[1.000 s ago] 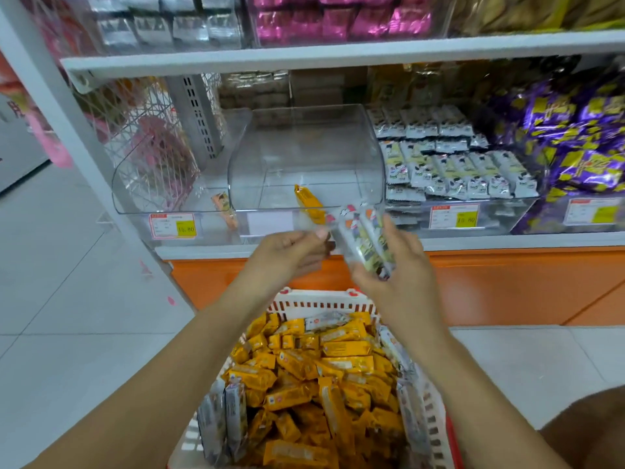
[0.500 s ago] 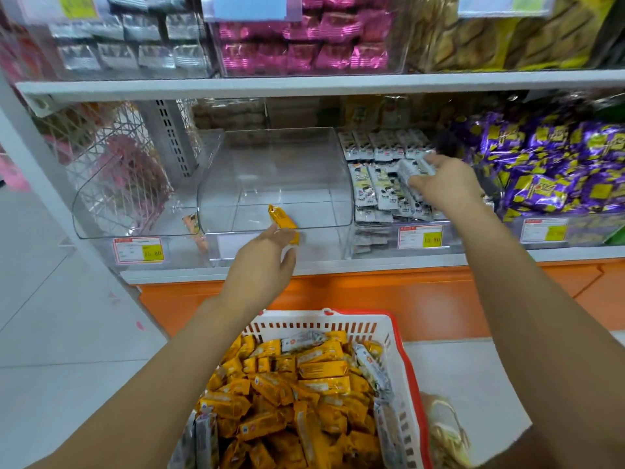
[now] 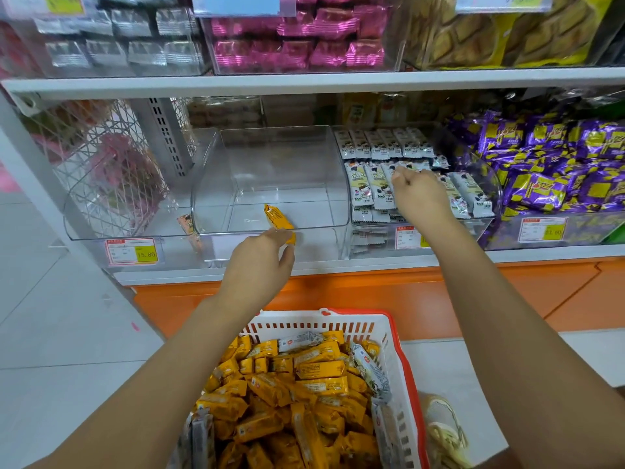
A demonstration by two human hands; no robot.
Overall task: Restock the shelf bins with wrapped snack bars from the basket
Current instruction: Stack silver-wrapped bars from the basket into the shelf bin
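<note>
Your left hand [image 3: 260, 265] hangs just in front of the clear middle bin [image 3: 270, 157], fingers loose and slightly spread, gripping nothing. One yellow snack bar [image 3: 278, 218] leans inside against that bin's front wall. Your right hand [image 3: 421, 194] is over the white snack bars [image 3: 372, 187] in the next bin to the right, fingers curled down; can't tell if it pinches one. The basket [image 3: 304, 328] sits below the shelf, piled with yellow bars [image 3: 318, 368].

- White basket [image 3: 304, 328], near, heaped with yellow wrapped bars [image 3: 318, 370].
- Middle clear bin [image 3: 270, 157] holds one yellow bar [image 3: 275, 216], tilted.
- Right bin [image 3: 449, 231] holds rows of white bars [image 3: 368, 191].
</note>
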